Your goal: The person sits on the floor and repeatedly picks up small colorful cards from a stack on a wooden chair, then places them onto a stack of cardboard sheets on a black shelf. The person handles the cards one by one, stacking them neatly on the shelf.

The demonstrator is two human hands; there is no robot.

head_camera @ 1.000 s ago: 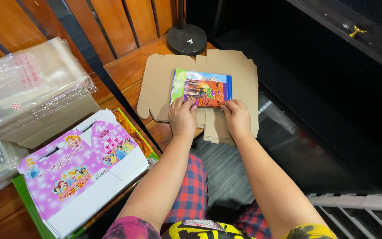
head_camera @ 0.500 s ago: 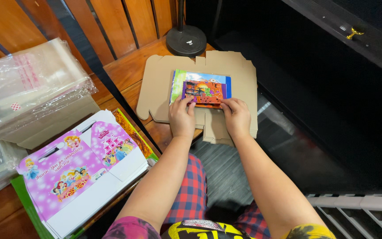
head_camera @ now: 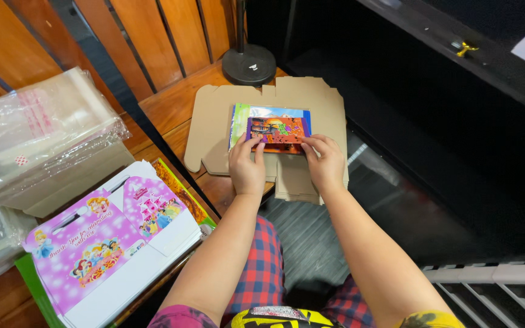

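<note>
A small purple and orange card [head_camera: 277, 133] lies under my fingertips, on top of a slightly larger blue and green printed sheet [head_camera: 267, 115]. Both rest on a stack of flat brown cardboard box blanks [head_camera: 214, 130] that sits on a wooden bench in front of my knees. My left hand [head_camera: 247, 167] lies palm down at the card's lower left corner, fingers close together and pressing on its edge. My right hand [head_camera: 325, 163] presses the lower right corner the same way, fingers curled slightly; neither hand is lifting the card. To my left sits a pile of flattened pink and white cartoon boxes [head_camera: 107, 240], and beyond that a heap of clear plastic bags [head_camera: 41, 136]. A round black stand base [head_camera: 248, 64] sits on the bench just past the cardboard.
</note>
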